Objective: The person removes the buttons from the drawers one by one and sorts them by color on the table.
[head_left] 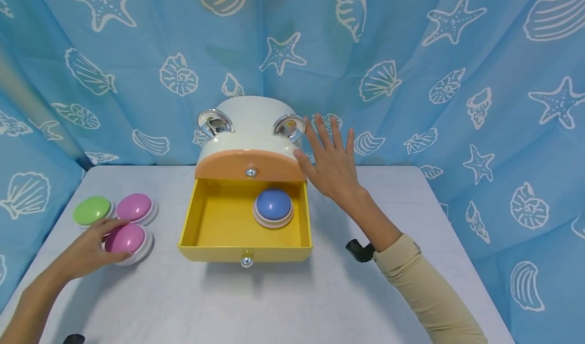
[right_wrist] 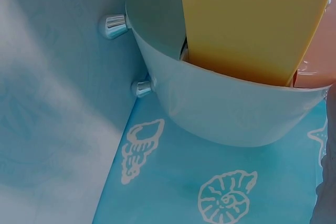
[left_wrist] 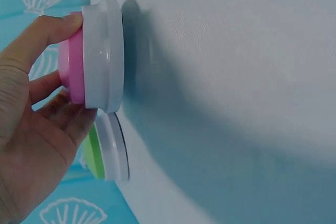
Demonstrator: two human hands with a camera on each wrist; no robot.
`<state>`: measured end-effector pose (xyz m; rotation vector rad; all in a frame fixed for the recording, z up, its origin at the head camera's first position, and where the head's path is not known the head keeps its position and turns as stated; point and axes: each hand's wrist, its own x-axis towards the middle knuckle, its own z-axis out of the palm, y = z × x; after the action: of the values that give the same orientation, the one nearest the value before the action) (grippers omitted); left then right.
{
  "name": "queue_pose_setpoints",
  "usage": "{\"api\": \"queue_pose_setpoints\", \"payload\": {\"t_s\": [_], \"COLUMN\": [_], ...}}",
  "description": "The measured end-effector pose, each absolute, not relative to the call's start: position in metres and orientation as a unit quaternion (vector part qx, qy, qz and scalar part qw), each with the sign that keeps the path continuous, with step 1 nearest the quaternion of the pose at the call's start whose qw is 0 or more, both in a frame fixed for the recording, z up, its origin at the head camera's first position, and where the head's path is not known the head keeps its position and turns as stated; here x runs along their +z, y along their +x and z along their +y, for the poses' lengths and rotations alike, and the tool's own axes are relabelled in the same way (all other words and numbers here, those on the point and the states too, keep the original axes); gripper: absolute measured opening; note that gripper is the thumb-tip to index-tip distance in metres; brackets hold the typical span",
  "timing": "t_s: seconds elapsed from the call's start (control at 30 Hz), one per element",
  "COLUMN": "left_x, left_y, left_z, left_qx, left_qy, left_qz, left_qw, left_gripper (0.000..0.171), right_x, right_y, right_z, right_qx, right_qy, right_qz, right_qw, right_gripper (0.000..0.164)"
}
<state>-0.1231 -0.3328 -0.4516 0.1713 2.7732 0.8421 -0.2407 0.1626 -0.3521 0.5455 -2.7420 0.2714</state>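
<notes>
My left hand grips a pink-topped buzzer button with a white base, thumb on one side and fingers on the other. In the left wrist view, this pink button stands close over the table, its shadow beside it. Right behind it are a green buzzer button and a second pink one. My right hand is spread with straight fingers at the right side of a white animal-shaped drawer box, thumb at its edge. A blue buzzer button sits in the right half of the pulled-out yellow drawer.
The box has silver ring ears, an orange upper front and silver knobs. Small silver feet show under it in the right wrist view. It stands on a white-covered table against a blue shell-print curtain.
</notes>
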Motion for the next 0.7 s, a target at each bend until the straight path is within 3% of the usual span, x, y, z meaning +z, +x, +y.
{"api": "queue_pose_setpoints", "payload": {"t_s": [0.7], "left_x": [-0.465], "left_y": [-0.117], "left_z": [-0.347], "left_qx": [0.296], "left_qy": [0.022], "left_qz": [0.945], "left_qw": [0.140], "left_gripper": [0.092], "right_x": [-0.353], "right_y": [-0.240], "right_z": [0.163], "right_qx": [0.099], "right_qy": [0.195], "right_qz": [-0.961], "right_qw": [0.169], "right_gripper": [0.071]}}
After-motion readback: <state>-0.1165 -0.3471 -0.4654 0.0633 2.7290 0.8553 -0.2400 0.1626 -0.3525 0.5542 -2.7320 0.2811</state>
